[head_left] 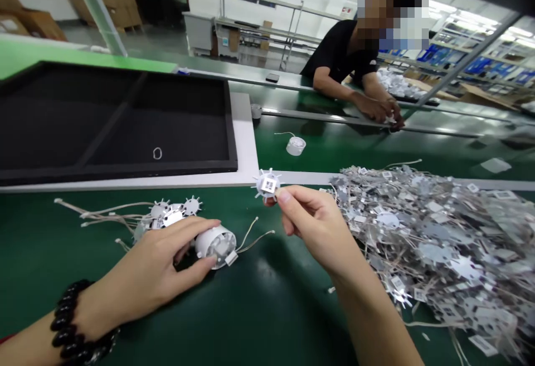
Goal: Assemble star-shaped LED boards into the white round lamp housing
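Note:
My left hand (167, 266) grips a white round housing (216, 246) between thumb and fingers, its open side facing me and to the right. Two thin wires with a small white connector (231, 258) come out of it. Between the thumb and fingertips of my right hand (307, 218) is a silver star-shaped plate (268, 185) with a white square on its face, held up right of the housing. Behind my left fingers lie several similar plates (173, 215) with wires trailing left. A big heap of such plates and wires (434, 232) covers the green table on the right.
A black tray (188, 121) with a small ring inside stands at the back left. Another white housing (296, 145) sits on the green conveyor (326, 157) beyond. Across it, a person (346, 71) in black handles a small white part.

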The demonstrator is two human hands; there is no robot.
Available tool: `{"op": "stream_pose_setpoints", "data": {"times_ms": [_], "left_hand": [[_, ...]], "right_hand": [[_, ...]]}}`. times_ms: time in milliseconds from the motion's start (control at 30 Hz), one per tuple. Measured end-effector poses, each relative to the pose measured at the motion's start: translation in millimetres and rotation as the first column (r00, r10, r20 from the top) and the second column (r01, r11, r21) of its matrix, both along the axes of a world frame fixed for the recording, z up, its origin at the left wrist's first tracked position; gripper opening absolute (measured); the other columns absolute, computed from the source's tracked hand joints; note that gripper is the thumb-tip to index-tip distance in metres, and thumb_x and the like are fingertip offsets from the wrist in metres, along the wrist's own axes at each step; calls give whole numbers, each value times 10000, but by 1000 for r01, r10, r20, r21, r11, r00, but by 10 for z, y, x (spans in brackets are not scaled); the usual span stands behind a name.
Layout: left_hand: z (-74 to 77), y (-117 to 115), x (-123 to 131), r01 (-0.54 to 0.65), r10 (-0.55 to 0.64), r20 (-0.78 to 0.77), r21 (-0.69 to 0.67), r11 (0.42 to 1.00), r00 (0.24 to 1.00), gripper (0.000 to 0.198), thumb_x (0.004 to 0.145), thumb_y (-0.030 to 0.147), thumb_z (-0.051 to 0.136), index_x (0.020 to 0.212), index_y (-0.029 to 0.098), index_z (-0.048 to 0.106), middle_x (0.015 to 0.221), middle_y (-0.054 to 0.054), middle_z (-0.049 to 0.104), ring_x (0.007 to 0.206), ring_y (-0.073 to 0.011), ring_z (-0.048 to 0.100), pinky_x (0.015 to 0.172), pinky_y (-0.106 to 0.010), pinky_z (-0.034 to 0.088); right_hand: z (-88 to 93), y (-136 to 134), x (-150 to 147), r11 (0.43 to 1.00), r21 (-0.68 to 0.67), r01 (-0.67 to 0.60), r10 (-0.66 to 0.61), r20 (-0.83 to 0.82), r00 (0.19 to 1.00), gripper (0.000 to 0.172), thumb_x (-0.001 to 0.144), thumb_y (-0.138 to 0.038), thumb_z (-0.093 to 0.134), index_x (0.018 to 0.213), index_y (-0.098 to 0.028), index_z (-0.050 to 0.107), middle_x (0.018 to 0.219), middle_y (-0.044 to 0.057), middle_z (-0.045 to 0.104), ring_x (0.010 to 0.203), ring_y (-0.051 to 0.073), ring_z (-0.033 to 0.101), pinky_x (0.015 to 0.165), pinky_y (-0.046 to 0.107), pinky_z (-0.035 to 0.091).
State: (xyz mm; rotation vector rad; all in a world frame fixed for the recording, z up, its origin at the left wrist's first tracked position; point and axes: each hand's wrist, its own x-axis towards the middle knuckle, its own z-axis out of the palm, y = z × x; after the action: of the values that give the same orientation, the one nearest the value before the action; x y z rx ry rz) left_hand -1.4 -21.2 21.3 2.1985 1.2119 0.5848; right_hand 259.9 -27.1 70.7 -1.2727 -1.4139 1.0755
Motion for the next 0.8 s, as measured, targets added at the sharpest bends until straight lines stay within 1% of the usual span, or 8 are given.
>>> {"op": "stream_pose_setpoints", "data": {"times_ms": [100, 200, 267, 333, 433, 500, 667, 800], "left_hand": [[36, 64, -4, -40, 39, -42, -30, 999, 998, 420, 951, 549, 612, 1311, 339, 661, 1188, -49, 735, 978, -300, 647, 885, -402, 478], [-6, 177, -80, 19, -17, -85, 28, 999, 996, 387, 986, 506, 574, 1349, 388, 636, 1382, -33, 659, 1305, -372, 514, 1128, -528, 316], [-21, 280, -170, 88, -82, -150, 33, 996, 985, 359, 985, 498, 577, 1320, 396, 656, 1443, -26, 619, 1359, -386, 475, 1157, -557, 310], [34, 405, -248, 63, -50, -186, 62, 996, 981, 355, 982, 515, 568, 1308, 406, 658, 1439, -20, 617, 1366, -394, 477, 1178, -590, 306], [278, 657, -212, 37, -18, -210, 86, 996, 977, 350, 947, 530, 616, 1295, 497, 627, 1430, 55, 600, 1336, -403, 521, 1165, -589, 373], [485, 875, -20, 2, 31, -220, 150, 989, 975, 283, 953, 537, 610, 1231, 499, 641, 1353, 105, 640, 1318, -395, 544, 1198, -566, 339], [766, 1483, 906, 179, -106, -421, 139, 974, 901, 553, 995, 553, 520, 1341, 125, 572, 1315, -89, 669, 1214, -327, 634, 1067, -367, 472], [694, 1805, 1640, 276, -182, -492, 125, 953, 852, 531, 1023, 492, 504, 1421, 141, 529, 1241, -78, 697, 1198, -359, 640, 1079, -536, 444]], "right_hand": [[13, -5, 16, 998, 60, -22, 24, -35, 999, 295, 968, -355, 546, 804, -173, 711, 518, -46, 461, 519, 100, 419, 521, 233, 336], [-9, -5, 40, 997, 58, -52, 56, -76, 996, 293, 979, -351, 545, 815, -164, 700, 560, -37, 466, 541, 104, 414, 514, 242, 308], [-28, -9, 58, 997, 36, -75, 78, -119, 990, 314, 991, -377, 540, 809, -161, 678, 604, -29, 459, 549, 102, 392, 497, 244, 284], [-30, -21, 74, 995, 42, -88, 93, -157, 983, 341, 999, -387, 528, 759, -167, 630, 632, -24, 440, 557, 100, 373, 488, 247, 270], [1, -46, 81, 991, 104, -88, 104, -160, 982, 362, 1004, -352, 506, 684, -184, 532, 622, -28, 437, 549, 100, 374, 481, 250, 263], [18, -56, 69, 982, 187, -33, 53, -100, 994, 357, 1000, -304, 508, 663, -188, 502, 640, -26, 491, 568, 103, 411, 506, 247, 297], [-61, -16, 46, 872, 463, 157, -222, 88, 971, 292, 1019, -269, 486, 794, -180, 649, 822, 28, 687, 756, 151, 586, 652, 273, 402], [-98, 14, 97, 864, 488, 129, -263, 219, 940, 373, 1048, -323, 413, 944, -151, 727, 971, 62, 765, 821, 179, 673, 648, 300, 430]]}}
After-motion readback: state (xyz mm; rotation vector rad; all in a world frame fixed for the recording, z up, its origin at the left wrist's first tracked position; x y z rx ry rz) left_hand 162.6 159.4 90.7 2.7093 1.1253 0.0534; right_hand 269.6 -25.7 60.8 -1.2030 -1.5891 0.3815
